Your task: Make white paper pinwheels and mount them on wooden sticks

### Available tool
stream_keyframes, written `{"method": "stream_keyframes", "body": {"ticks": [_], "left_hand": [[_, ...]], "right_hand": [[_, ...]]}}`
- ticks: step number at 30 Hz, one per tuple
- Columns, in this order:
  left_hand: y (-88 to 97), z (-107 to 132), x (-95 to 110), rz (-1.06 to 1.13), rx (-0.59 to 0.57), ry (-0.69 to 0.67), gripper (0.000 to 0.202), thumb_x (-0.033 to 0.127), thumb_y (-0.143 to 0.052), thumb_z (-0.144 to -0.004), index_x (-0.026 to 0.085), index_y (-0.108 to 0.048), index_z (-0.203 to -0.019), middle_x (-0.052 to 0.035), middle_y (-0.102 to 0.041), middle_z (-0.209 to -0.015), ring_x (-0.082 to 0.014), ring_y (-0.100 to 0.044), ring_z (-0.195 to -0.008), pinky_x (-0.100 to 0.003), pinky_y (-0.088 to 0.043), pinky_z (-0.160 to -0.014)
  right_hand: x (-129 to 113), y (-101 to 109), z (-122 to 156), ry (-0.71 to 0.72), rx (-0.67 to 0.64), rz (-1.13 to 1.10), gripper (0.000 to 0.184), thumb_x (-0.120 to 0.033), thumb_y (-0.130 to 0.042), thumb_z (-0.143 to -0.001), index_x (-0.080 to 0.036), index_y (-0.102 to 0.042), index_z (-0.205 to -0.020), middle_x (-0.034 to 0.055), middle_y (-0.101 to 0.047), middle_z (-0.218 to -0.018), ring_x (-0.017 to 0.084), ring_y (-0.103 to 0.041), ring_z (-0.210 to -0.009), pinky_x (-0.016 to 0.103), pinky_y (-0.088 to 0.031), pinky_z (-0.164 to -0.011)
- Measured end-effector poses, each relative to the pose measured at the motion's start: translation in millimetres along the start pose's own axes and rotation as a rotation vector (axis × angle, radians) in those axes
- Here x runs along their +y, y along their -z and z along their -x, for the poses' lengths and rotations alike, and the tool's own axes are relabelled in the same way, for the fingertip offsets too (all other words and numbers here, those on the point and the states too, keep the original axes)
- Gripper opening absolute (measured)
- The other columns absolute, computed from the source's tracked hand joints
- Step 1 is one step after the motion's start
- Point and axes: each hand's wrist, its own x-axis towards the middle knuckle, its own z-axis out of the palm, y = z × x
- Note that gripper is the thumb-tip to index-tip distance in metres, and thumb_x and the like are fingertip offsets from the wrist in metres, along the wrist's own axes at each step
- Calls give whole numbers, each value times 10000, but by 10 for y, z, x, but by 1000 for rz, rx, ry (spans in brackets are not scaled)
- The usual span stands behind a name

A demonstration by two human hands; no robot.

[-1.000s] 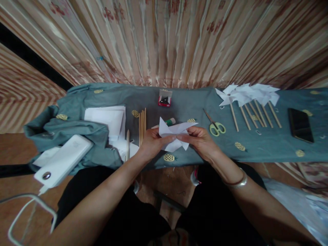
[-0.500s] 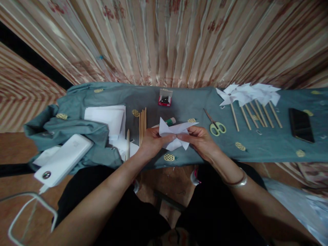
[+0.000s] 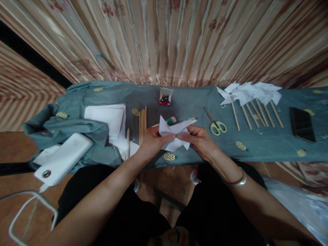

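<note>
Both hands hold a white folded paper pinwheel (image 3: 172, 132) just above the near edge of the table. My left hand (image 3: 151, 141) pinches its middle from the left. From the right, my right hand (image 3: 201, 140) pinches the same spot, fingertips meeting at the centre; a silver bangle (image 3: 237, 181) sits on that wrist. Behind the paper lies a green-capped glue stick (image 3: 170, 120). A few bare wooden sticks (image 3: 142, 124) lie just left of my left hand.
A teal pineapple-print cloth (image 3: 269, 143) covers the table. On it: a white paper stack (image 3: 106, 118), a small red box (image 3: 164, 97), green-handled scissors (image 3: 216, 125), several finished pinwheels on sticks (image 3: 252, 102), a black phone (image 3: 301, 124), a white power bank (image 3: 63, 160) at left.
</note>
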Motion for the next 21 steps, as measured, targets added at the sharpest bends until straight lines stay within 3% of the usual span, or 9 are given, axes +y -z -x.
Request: {"method": "stream_keyframes", "body": {"ticks": [10, 21], "left_hand": [[-7, -15, -8, 38, 17, -17, 257, 257, -821, -520, 148, -704, -720, -12, -695, -682, -114, -592, -585, -235, -477, -577], [8, -22, -27, 44, -5, -23, 257, 246, -814, -548, 142, -710, -759, -3, -696, -690, -110, -604, -586, -231, -478, -588]], "right_hand": [[28, 21, -9, 24, -47, 35, 228, -352, -819, -614, -218, -731, -776, -15, -712, -714, 126, -612, -647, 279, -481, -672], [46, 9, -10, 5, -23, 33, 261, -380, -831, -582, -223, -733, -766, -21, -701, -693, 136, -602, -635, 284, -473, -656]]}}
